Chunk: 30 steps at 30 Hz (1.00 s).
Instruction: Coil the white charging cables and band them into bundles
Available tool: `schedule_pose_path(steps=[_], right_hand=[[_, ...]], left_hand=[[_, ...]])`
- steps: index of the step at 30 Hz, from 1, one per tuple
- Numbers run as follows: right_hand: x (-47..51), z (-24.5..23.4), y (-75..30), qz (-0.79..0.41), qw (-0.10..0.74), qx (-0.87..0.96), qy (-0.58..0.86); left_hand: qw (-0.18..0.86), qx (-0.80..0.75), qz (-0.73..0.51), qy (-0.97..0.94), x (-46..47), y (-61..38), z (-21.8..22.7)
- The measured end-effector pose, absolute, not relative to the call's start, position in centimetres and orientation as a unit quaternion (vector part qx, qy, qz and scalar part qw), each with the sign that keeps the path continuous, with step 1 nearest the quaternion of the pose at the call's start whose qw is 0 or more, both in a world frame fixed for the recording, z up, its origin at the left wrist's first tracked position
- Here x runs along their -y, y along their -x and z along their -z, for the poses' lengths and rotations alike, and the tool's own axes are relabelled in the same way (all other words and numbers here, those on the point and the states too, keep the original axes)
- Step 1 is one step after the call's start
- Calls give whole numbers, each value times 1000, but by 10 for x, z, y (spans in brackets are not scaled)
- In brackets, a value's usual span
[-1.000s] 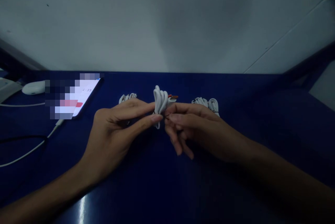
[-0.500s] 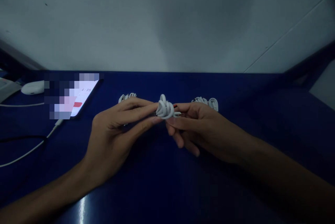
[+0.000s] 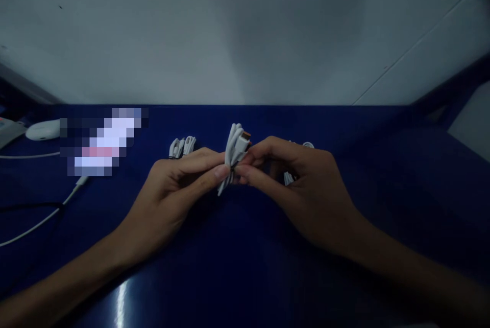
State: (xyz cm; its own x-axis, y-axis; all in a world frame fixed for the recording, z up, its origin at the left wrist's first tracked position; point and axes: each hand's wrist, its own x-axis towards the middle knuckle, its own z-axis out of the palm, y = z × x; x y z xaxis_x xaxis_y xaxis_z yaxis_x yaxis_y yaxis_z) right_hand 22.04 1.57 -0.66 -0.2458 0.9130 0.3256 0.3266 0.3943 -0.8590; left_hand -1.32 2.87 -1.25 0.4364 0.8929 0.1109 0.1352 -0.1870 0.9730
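A white USB cable (image 3: 233,144), folded into a bundle, is held up between my hands above the blue table. Its plug, with orange inside, points up and to the right, and a dark tie seems to circle the bundle's middle. My left hand (image 3: 172,190) pinches the cable from the left with thumb and fingers. From the right, my right hand (image 3: 310,190) has thumb and forefinger closed at the tie and plug. Behind my left hand lies another white cable bundle (image 3: 182,146). More white cable (image 3: 289,178) shows partly behind my right hand.
At the left on the blue table (image 3: 237,266) lies a lit phone (image 3: 111,139), blurred out, with a white charging cord (image 3: 49,223) running from it. A white rounded case (image 3: 44,130) sits beyond it. A pale wall (image 3: 161,37) rises behind the table.
The cable bundle has been turned from end-on to upright, so its loops and plug now show. My right hand has rotated, its fingers now curled behind the bundle.
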Motion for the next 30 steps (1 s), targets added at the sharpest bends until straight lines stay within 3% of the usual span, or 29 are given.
schedule_pose_path(steps=[9,18,30], right_hand=[[-13,7,-219,-287,439,725,447],[-14,10,-215,-272,470,723,427],[-28,11,-226,-473,440,652,397]], left_hand=[[582,-374,-361,-625,-28,11,12],[528,-391,-364,-660,-27,9,10],[569,-342,-326,-673,-27,11,3]])
